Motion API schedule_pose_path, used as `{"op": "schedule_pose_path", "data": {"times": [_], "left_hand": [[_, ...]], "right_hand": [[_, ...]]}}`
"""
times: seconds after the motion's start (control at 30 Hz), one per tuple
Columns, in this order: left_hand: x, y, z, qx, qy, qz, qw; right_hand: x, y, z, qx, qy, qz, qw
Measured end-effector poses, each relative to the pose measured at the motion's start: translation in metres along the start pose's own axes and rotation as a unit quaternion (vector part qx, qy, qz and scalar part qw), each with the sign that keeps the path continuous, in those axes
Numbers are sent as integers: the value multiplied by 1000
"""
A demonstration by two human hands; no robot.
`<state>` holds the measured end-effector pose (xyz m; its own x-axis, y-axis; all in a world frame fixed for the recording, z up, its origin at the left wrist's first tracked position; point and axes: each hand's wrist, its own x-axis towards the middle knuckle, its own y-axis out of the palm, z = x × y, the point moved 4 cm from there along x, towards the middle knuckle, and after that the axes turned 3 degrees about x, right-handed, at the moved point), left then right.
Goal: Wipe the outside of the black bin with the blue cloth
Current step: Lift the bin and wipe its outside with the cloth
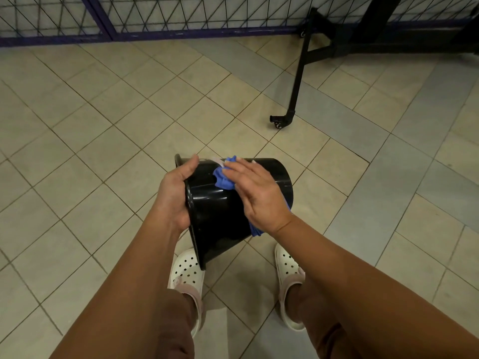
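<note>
Head cam: black bin [220,218] held on its side above the tiled floor [103,125], mouth to the left.
I see left hand [175,195] curled round the rim. Right hand [259,195] lies flat, fingers straight, pressing blue cloth [223,178] on the outer wall (cloth tail hangs below wrist).

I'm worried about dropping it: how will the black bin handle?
Probably light: the left hand holds the bin up by its rim. Its glossy wall looks slippery. Being round, it would likely roll if laid down.
</note>
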<state>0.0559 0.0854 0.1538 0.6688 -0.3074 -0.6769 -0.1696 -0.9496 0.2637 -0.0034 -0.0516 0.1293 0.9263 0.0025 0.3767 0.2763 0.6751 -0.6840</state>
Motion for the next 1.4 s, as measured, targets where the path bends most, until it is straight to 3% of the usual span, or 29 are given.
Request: {"op": "schedule_pose_path", "data": {"times": [0.2, 0.3, 0.43, 0.57, 0.67, 0.77, 0.83, 0.93, 1.1, 1.17, 1.3, 1.4], "left_hand": [[0, 7, 5, 39, 40, -20, 998], [0, 8, 7, 57, 43, -25, 997], [4, 5, 7, 59, 22, -13, 998], [3, 9, 7, 79, 36, 33, 996], [0, 12, 8, 96, 60, 34, 993], [-1, 11, 9, 112, 58, 16, 992], [-1, 9, 9, 115, 55, 5, 992], [3, 4, 7, 94, 41, -5, 995], [4, 6, 7, 71, 25, 25, 997], [1, 9, 8, 86, 45, 24, 995], [-3, 10, 9, 102, 51, -25, 993], [-1, 7, 10, 97, 37, -37, 994]], "right_hand": [[11, -5, -19, -12, 188, -6, 982], [4, -1, -17, -30, 231, -44, 971], [-2, 2, 0, -3, 151, -71, 986], [10, 1, 9, 3, 87, -1, 996], [18, -7, -6, -8, 159, 21, 987], [12, -11, -19, -5, 251, 9, 968], [5, -11, -19, -12, 264, -22, 964], [2, -7, -4, -3, 183, -57, 981], [7, -2, 10, 1, 52, -13, 999], [13, -8, 2, -19, 93, -3, 995], [9, -12, -22, -9, 261, -12, 965], [2, -9, -17, -12, 271, -54, 961]]}}
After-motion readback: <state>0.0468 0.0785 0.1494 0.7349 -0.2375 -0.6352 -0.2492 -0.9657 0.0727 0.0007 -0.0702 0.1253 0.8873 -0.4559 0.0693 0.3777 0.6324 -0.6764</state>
